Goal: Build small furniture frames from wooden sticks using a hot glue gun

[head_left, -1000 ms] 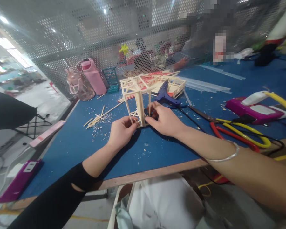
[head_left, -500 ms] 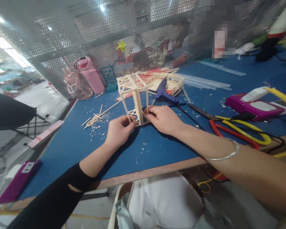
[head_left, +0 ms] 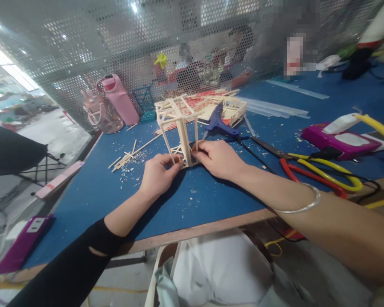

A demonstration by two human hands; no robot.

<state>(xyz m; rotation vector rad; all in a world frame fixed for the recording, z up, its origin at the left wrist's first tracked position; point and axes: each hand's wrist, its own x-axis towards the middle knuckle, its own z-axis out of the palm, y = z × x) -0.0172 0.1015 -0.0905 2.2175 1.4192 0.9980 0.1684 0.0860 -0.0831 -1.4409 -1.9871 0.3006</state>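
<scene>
A small frame of pale wooden sticks stands upright on the blue table. My left hand pinches its lower left corner between thumb and fingers. At the lower right corner, my right hand is closed on the frame in the same way. The fingertips partly cover the base. Just behind my right hand lies a blue glue gun, its cord running to the right. Left of the frame are loose wooden sticks among scattered chips.
Behind the frame sit a low wooden stick model and red-marked sticks. Clear glue sticks, yellow-and-red handled cutters and a purple power strip lie right. Pink bottles stand against the perforated metal screen.
The whole view has shifted very slightly. Both hands keep the same grip at the base of the wooden frame, which stands in the same place.
</scene>
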